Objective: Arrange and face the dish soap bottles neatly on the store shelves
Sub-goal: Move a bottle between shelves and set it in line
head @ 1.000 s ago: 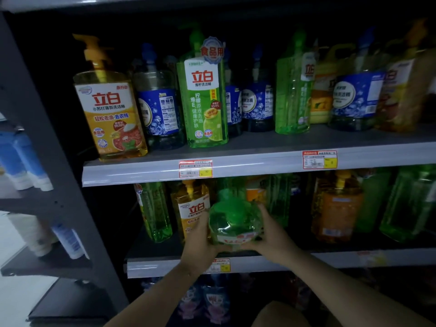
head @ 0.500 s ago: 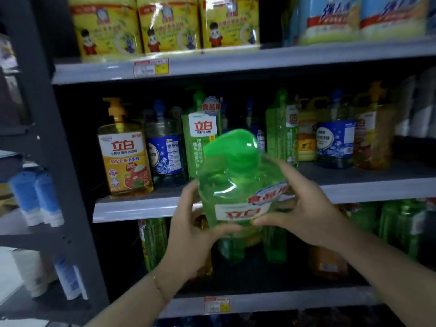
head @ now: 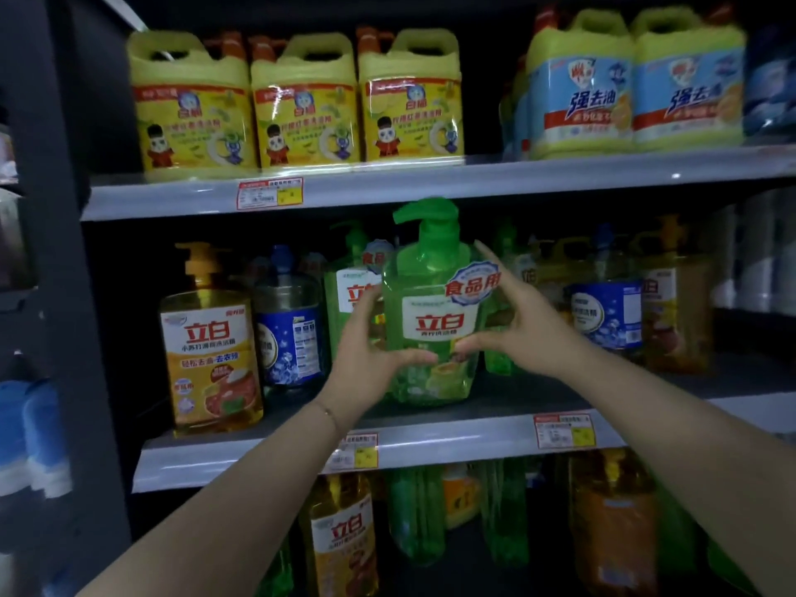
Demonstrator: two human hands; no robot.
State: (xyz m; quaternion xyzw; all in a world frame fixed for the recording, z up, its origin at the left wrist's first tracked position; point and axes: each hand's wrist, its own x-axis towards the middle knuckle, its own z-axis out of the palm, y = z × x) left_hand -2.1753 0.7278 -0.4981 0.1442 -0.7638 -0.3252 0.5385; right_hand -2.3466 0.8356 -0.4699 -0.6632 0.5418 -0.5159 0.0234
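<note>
**Store shelving, dim light: green bottle (head: 430, 321) held at the middle shelf (head: 452, 441)**

Grey metal shelving in a dark aisle, with a dark upright on the left. Green bottle near the front edge of the middle shelf, upright, pump head turned left, white-and-red label facing out. Base touching the board or just above it: cannot tell.

Left hand (head: 366, 359) wrapped round the bottle's left side, thumb laid across the front under the label, fingers hidden behind. Thin bracelet on that wrist. Right hand (head: 521, 333) pinching the right side, thumb on the front by the label's lower corner, index finger straight and pointing up past the bottle's shoulder.

Just behind and left of the held bottle, a second green bottle (head: 349, 295) of the same brand, partly covered. Further left, a clear bottle with a blue label (head: 288, 333), then an orange pump bottle (head: 211, 359) at the row's left end, label to the front. More bottles to the right, in shadow, among them another blue-labelled bottle (head: 607, 312). Red-and-yellow price tag (head: 564, 430) on the shelf rim.

On the top shelf (head: 387, 187), three yellow jugs (head: 301, 105) side by side, with two blue-labelled jugs (head: 637, 88) well to their right. On the bottom shelf, orange and green bottles (head: 340, 540), crowded and dim.
</note>
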